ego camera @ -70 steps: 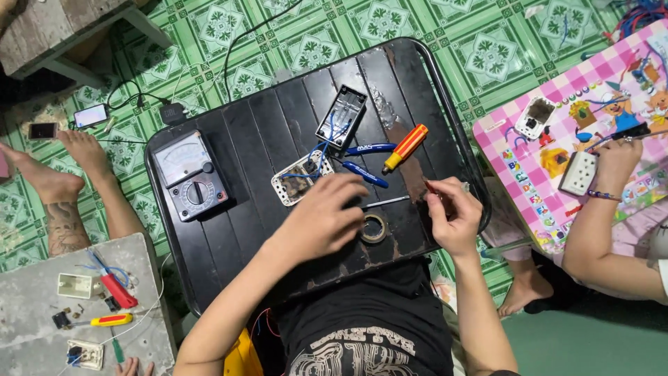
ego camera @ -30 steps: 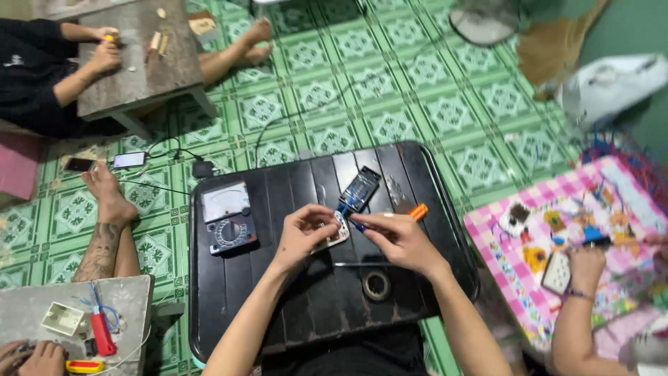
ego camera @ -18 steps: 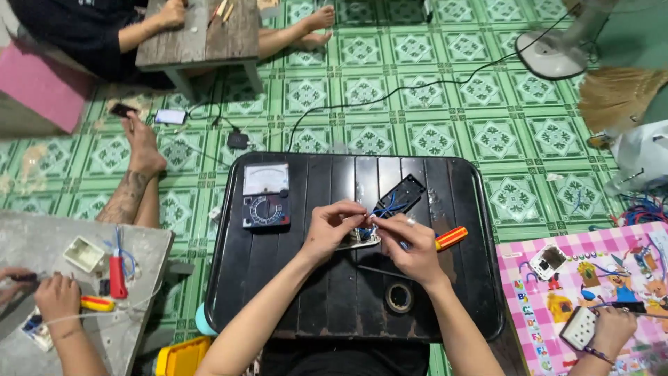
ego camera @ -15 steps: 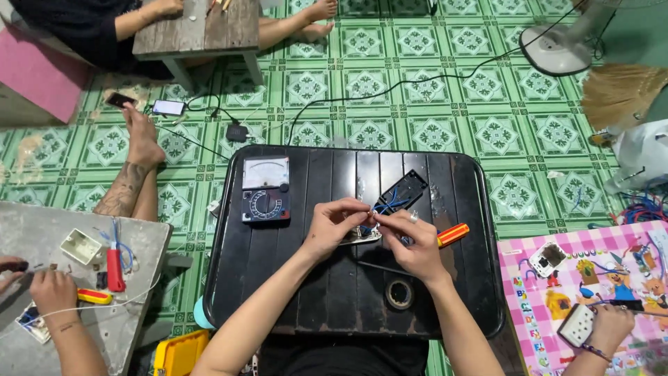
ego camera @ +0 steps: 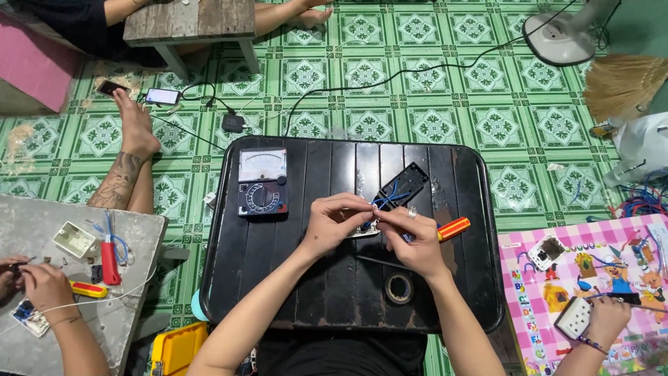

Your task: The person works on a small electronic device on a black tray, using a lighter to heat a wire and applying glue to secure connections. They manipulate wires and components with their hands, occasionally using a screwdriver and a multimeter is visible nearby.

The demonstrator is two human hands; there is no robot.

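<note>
Both hands (ego camera: 379,226) shifted slightly; tray edge (ego camera: 487,230) well clear.

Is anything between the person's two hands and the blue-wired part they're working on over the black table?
Nothing visible: the left hand and right hand already meet at the blue wires, fingertips pinching them above the black table.

Black slatted table (ego camera: 278,292): multimeter (ego camera: 262,182), tape roll (ego camera: 399,288), screwdriver (ego camera: 453,228).

Both my forearms are bare, no sleeves visible. Left hand (ego camera: 337,221): small dark mark at wrist. Right hand (ego camera: 410,240): silver ring. I wear black clothing.
</note>
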